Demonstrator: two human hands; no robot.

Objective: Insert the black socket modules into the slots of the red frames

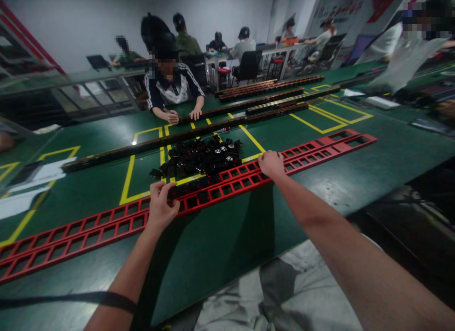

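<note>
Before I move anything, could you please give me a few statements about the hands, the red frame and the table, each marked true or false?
1. The right hand is on the red frame. True.
2. The left hand is raised far above the red frame. False: the left hand is down at the red frame too.
3. Most of the black parts lie heaped beyond the red frame. True.
4. The table is plain white. False: the table is green with yellow lines.
5. A co-worker is across the table. True.
</note>
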